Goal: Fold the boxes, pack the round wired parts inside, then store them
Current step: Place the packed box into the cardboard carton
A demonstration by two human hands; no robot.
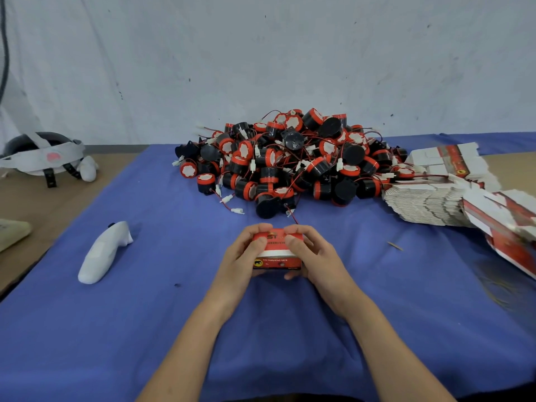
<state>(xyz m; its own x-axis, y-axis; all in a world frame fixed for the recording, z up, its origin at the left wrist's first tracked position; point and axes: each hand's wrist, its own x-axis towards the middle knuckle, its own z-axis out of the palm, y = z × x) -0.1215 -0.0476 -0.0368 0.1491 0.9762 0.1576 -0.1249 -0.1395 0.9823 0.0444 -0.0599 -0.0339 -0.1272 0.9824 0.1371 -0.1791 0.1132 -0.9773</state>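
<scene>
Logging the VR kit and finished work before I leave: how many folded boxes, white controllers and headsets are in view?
Folded red box, gripped by the left hand and right hand: 1
White controllers: 2
Headset: 1
Total: 4

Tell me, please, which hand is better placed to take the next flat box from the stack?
Probably the right hand: the stack of flat boxes lies off to that side. The left hand would have to cross over the red box both hands grip.
</scene>
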